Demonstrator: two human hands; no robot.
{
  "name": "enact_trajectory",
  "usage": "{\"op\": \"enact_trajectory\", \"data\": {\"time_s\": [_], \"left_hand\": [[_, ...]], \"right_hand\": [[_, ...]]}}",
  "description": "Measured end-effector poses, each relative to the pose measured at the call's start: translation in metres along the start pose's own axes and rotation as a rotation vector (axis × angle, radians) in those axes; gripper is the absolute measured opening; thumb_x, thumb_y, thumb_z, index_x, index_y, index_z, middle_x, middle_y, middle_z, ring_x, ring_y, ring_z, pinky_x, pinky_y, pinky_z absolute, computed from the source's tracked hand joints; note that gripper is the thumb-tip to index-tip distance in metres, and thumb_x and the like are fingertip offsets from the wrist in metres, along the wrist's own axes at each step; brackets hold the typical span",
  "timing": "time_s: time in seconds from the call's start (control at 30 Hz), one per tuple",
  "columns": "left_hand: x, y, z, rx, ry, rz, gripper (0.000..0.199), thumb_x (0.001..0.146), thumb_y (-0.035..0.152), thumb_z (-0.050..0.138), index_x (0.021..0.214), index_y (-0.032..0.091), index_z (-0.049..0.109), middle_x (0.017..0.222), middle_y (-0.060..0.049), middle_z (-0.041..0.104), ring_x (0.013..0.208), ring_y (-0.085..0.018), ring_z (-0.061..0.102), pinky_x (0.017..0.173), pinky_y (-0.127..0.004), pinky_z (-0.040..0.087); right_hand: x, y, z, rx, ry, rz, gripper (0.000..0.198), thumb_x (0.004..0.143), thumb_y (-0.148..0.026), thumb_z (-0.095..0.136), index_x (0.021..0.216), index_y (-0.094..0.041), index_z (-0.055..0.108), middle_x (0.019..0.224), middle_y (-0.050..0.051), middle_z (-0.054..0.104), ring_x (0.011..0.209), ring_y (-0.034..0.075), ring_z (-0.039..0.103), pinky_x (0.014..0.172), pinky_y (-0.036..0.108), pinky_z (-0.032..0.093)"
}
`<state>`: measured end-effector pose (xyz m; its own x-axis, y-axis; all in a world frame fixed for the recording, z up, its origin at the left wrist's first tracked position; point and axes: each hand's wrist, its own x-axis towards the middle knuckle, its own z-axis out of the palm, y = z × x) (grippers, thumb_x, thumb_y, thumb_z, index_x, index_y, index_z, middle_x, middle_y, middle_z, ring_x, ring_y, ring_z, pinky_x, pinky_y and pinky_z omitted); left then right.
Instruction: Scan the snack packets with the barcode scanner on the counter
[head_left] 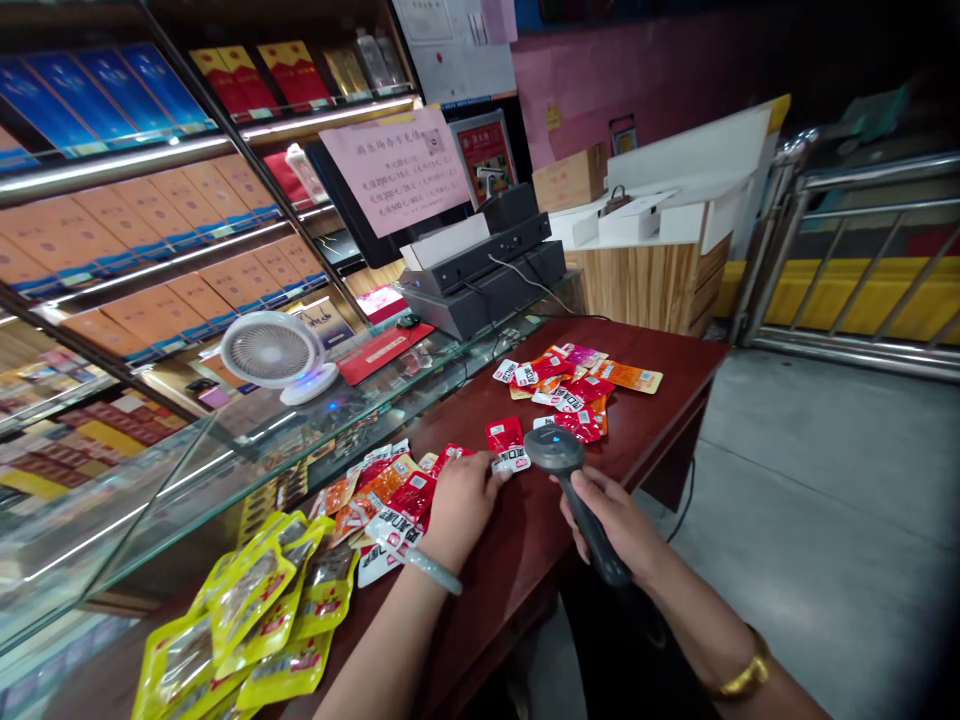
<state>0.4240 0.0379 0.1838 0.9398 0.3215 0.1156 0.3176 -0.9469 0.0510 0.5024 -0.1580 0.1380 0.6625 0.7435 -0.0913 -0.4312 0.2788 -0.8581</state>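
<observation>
My right hand (611, 520) is wrapped around the handle of a dark grey barcode scanner (555, 450), its head with a small blue light above the table. Just left of that head lies a red and white snack packet (506, 440). My left hand (466, 492) pinches the packet's near left corner, its fingers partly hidden. Beneath and beside the left wrist is a heap of red, orange and white snack packets (386, 490). A second pile of similar packets (574, 385) sits farther back on the dark red table (480, 600).
Yellow clear-window food packs (262, 600) are stacked at the front left. A glass counter (195, 480) runs along the left, carrying a white fan (274, 350) and a red folder (386, 352). Behind stand a monitor with a pink sign (394, 170) and a metal railing (862, 260).
</observation>
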Motion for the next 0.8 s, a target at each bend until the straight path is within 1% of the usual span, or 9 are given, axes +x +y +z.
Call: {"op": "enact_trajectory", "data": {"time_s": [0.03,0.1,0.13,0.2,0.27,0.37,0.47,0.6,0.8], "left_hand": [[0.001,0.0,0.001,0.047,0.048,-0.075,0.039,0.094,0.049,0.043,0.11,0.019,0.063,0.107,-0.011,0.068,0.105,-0.025,0.06,0.1,-0.039,0.037],[0.007,0.001,0.005,0.153,0.138,-0.197,0.051,0.091,0.059,0.041,0.101,0.015,0.064,0.106,-0.016,0.065,0.106,-0.03,0.056,0.095,-0.042,0.038],[0.011,0.002,0.008,0.193,0.162,-0.228,0.057,0.089,0.064,0.041,0.1,0.013,0.063,0.107,-0.018,0.063,0.108,-0.032,0.054,0.096,-0.044,0.037],[0.019,0.004,0.015,0.219,0.158,-0.238,0.062,0.086,0.067,0.043,0.101,0.01,0.063,0.109,-0.019,0.061,0.11,-0.033,0.052,0.097,-0.046,0.036],[0.025,0.005,0.02,0.187,0.113,-0.238,0.06,0.085,0.065,0.047,0.104,0.01,0.062,0.112,-0.018,0.06,0.111,-0.033,0.051,0.097,-0.045,0.035],[0.029,0.005,0.022,0.105,0.029,-0.255,0.051,0.084,0.06,0.052,0.104,0.014,0.06,0.117,-0.016,0.059,0.115,-0.032,0.051,0.094,-0.045,0.036],[0.025,0.004,0.019,0.046,-0.026,-0.271,0.044,0.084,0.056,0.055,0.104,0.017,0.058,0.11,-0.013,0.064,0.111,-0.031,0.055,0.089,-0.042,0.038],[0.012,0.004,0.015,0.007,-0.03,-0.278,0.038,0.085,0.045,0.058,0.11,0.017,0.053,0.098,-0.011,0.068,0.102,-0.027,0.062,0.089,-0.039,0.036],[-0.003,0.006,0.015,0.002,-0.003,-0.252,0.031,0.083,0.038,0.062,0.106,0.018,0.053,0.097,-0.01,0.069,0.101,-0.028,0.063,0.089,-0.038,0.035]], "right_hand": [[0.0,0.001,0.001,-0.004,-0.006,0.0,0.04,0.087,-0.06,0.056,0.087,-0.021,0.048,0.057,-0.008,0.053,0.034,0.007,0.049,0.033,0.018,0.039],[-0.001,0.002,0.005,-0.019,-0.027,0.002,0.04,0.087,-0.06,0.056,0.087,-0.021,0.048,0.057,-0.008,0.053,0.033,0.007,0.049,0.033,0.018,0.039],[-0.002,0.003,0.006,-0.029,-0.04,0.002,0.04,0.087,-0.061,0.055,0.088,-0.021,0.048,0.057,-0.008,0.053,0.033,0.007,0.049,0.033,0.018,0.039],[-0.003,0.003,0.009,-0.052,-0.053,0.0,0.041,0.086,-0.061,0.055,0.088,-0.021,0.048,0.057,-0.008,0.053,0.034,0.007,0.049,0.034,0.019,0.039],[-0.004,0.002,0.011,-0.073,-0.048,-0.004,0.041,0.086,-0.062,0.055,0.087,-0.021,0.049,0.058,-0.008,0.052,0.034,0.008,0.049,0.034,0.019,0.039],[-0.004,0.001,0.011,-0.094,-0.034,-0.014,0.041,0.086,-0.062,0.055,0.086,-0.021,0.049,0.057,-0.008,0.052,0.035,0.008,0.049,0.035,0.019,0.038],[-0.005,-0.003,0.011,-0.09,-0.028,-0.019,0.041,0.087,-0.062,0.054,0.085,-0.021,0.047,0.057,-0.008,0.052,0.034,0.008,0.048,0.034,0.019,0.038],[-0.007,-0.007,0.011,-0.083,-0.02,-0.015,0.043,0.085,-0.063,0.055,0.087,-0.021,0.048,0.058,-0.007,0.053,0.035,0.008,0.049,0.034,0.019,0.038],[-0.009,-0.003,0.014,-0.063,-0.064,-0.017,0.043,0.086,-0.063,0.055,0.091,-0.02,0.052,0.059,-0.007,0.052,0.035,0.008,0.049,0.035,0.02,0.038]]}}
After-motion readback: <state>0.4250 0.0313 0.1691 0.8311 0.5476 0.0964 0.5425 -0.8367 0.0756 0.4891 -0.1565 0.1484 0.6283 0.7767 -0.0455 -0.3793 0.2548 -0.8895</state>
